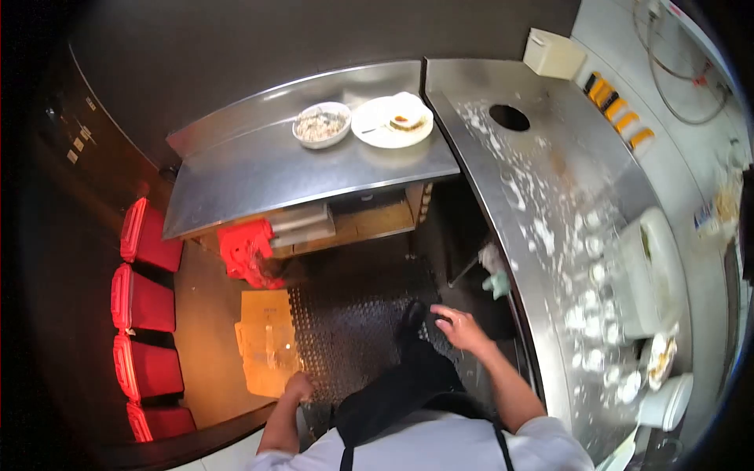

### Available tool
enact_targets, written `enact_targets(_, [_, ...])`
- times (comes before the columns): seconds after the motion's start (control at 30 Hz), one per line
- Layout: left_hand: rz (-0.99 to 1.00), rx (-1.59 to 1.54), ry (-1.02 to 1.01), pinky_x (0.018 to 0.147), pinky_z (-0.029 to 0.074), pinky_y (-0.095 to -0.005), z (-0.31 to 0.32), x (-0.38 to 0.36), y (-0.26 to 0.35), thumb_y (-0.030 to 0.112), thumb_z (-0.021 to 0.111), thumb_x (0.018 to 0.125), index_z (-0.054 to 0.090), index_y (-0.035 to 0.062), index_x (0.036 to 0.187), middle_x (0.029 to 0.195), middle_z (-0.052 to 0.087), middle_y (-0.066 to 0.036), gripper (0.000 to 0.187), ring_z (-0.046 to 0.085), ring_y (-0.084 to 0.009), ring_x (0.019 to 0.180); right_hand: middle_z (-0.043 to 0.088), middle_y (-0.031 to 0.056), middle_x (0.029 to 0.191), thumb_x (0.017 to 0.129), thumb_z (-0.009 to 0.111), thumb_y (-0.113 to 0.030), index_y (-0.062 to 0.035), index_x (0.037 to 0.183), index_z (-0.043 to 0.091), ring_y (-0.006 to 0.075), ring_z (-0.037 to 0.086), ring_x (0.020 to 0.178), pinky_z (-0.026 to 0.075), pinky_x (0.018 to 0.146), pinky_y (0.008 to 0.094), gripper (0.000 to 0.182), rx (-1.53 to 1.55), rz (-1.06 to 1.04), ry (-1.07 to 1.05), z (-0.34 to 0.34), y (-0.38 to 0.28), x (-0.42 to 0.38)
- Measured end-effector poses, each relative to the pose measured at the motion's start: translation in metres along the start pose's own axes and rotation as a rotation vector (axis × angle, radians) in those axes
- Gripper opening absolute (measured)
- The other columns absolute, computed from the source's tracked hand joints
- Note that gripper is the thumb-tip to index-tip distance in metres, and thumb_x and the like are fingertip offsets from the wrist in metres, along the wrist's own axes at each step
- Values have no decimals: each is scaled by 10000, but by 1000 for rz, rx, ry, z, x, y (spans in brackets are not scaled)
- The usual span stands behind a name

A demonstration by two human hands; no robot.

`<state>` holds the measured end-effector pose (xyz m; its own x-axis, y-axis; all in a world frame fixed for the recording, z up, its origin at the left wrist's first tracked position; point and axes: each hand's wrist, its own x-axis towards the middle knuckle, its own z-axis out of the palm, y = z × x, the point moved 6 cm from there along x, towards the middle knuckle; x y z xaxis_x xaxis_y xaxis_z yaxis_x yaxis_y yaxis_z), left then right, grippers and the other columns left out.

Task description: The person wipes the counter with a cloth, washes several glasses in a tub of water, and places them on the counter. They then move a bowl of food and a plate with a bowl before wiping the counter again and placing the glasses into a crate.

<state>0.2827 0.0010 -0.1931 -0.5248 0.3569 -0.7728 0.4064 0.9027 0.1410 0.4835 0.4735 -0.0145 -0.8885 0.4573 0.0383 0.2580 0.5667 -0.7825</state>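
One flattened cardboard sheet lies on the floor, along the left edge of the black mat. My worry is a slip: loose on a floor that looks smooth, it could slide if stepped on. Its lower right corner appears just beside the left hand, touching or apart I cannot tell; that hand looks loosely curled, any hold hidden. The right hand, well apart from the sheet, has its fingers partly spread around nothing visible. Near it, a pale green item hangs below the right counter's left edge. Farther off, a plate stands by the steel counter's back right corner.
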Motion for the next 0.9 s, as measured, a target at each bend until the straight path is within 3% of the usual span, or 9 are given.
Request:
enact_targets(0.03, [-147,-582,301,994,472,-465,-13,-10,-3,382,658,891,513,80,1388,1251,614,-245,600,580,-362,1199,708,122,1065,913,654,-145,-71,1175,659,260,679,1000,517,886,375,272,132,85,24,0,7,34])
enact_targets(0.13, [-570,-1188,276,933,512,-403,-16,-16,-36,349,720,864,588,13,1228,1042,676,-186,513,641,-283,1076,720,132,959,950,639,-193,7,1192,612,179,686,860,537,749,306,315,397,120,148,-3,8,146])
enact_targets(0.17, [-547,-707,345,899,533,-381,-13,8,-63,242,732,862,562,26,1283,1119,678,-185,503,657,-285,1062,711,121,944,956,634,-200,14,1231,577,169,671,831,535,713,301,353,620,173,177,-1,14,191])
enact_targets(0.2, [-461,-424,317,865,544,-358,-72,-20,-8,200,739,856,560,9,1280,1110,682,-167,498,666,-247,1026,702,109,929,962,628,-206,22,1269,543,159,655,801,532,677,295,392,843,224,207,1,15,235])
enact_targets(0.33, [-62,-907,507,885,520,-322,-190,22,54,131,696,893,553,-15,1279,1130,660,-135,436,638,-191,1031,625,185,1021,968,608,-195,28,1457,224,201,659,797,540,623,287,660,1232,437,208,-12,-3,369])
enact_targets(0.47, [253,-1026,616,888,517,-313,-319,38,152,93,652,932,566,-5,1275,1123,657,-120,367,632,-186,1022,558,274,1095,961,580,-135,30,1454,20,286,687,794,573,574,335,764,1298,600,345,-4,5,440])
enact_targets(0.63, [544,-1030,410,905,514,-309,-412,74,228,82,658,930,585,-1,1257,1141,663,-121,346,631,-188,1050,563,290,1094,919,511,-4,65,1310,252,315,686,644,579,493,345,474,1311,610,536,-1,12,470])
enact_targets(0.77, [715,-863,360,882,522,-316,-473,105,256,79,663,918,616,-6,1202,1064,697,-103,299,653,-168,986,639,218,1029,879,433,63,45,1259,420,298,702,734,590,526,333,380,1172,582,584,-14,13,469])
enact_targets(0.9, [859,-866,204,845,533,-312,-522,125,278,71,647,924,616,-2,1197,1048,700,-101,284,668,-168,946,640,195,1012,885,442,28,6,1283,405,265,671,673,550,471,309,400,1175,583,663,-13,22,440])
